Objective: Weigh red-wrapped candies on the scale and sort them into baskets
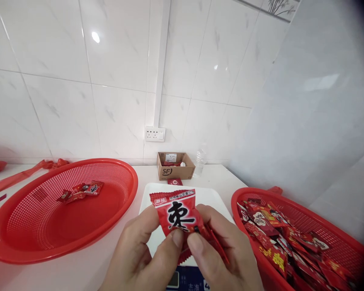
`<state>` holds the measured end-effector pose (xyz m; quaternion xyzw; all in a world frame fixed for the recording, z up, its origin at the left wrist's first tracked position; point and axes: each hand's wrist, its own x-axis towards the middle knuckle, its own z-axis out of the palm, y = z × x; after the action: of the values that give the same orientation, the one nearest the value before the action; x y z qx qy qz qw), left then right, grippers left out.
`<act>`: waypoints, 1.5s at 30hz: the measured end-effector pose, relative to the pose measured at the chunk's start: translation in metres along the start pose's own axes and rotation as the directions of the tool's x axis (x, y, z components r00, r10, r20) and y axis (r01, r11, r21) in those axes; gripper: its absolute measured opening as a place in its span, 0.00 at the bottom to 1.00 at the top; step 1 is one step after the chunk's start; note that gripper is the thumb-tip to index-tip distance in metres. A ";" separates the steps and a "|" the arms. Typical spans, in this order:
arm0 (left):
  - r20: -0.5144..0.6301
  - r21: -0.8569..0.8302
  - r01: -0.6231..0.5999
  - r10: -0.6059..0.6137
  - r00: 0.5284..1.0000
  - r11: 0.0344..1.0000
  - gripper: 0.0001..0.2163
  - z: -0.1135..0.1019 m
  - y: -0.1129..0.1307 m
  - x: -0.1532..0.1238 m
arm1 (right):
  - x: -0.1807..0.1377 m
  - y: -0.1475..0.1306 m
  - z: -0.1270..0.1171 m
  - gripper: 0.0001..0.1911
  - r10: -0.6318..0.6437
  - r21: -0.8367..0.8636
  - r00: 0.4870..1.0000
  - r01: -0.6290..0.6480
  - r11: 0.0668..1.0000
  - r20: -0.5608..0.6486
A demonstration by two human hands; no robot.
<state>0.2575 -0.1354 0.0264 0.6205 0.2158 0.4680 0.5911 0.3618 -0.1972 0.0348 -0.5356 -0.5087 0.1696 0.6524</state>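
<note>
Packet (176, 208) held over the white scale (210, 196); left hand (148, 248) and right hand (226, 246) pinch it, fingers closed, thumbs low on front. Likely light, slick film, soft contents; best grip: crimped edges.

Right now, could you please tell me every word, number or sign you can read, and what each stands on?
"枣": the held packet.
"枣", probably: one packet in the left basket.
"SF": the box.
"志准": the scale's blue panel.
"4": same panel, beside the right hand.
Too small or blurred: the held packet's finer print, the box's white label, most print on the right basket's packets.
</note>
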 end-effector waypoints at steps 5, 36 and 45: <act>-0.005 -0.117 0.000 -0.001 1.000 0.993 0.13 0.004 0.002 0.001 | 0.001 0.001 -0.003 0.09 0.001 -0.015 1.000 0.000 1.000 0.018; 0.000 -0.269 0.194 -0.201 0.980 0.943 0.14 0.004 0.001 -0.001 | -0.002 0.002 -0.004 0.12 -0.055 -0.151 0.998 0.060 0.987 0.035; 0.029 -0.259 0.213 -0.213 0.977 0.942 0.12 0.004 0.007 -0.001 | -0.001 0.002 -0.010 0.13 -0.054 -0.093 0.996 0.060 0.994 0.067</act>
<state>0.2584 -0.1395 0.0331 0.5105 0.2179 0.4256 0.7147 0.3707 -0.2026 0.0330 -0.5455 -0.5521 0.1438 0.6140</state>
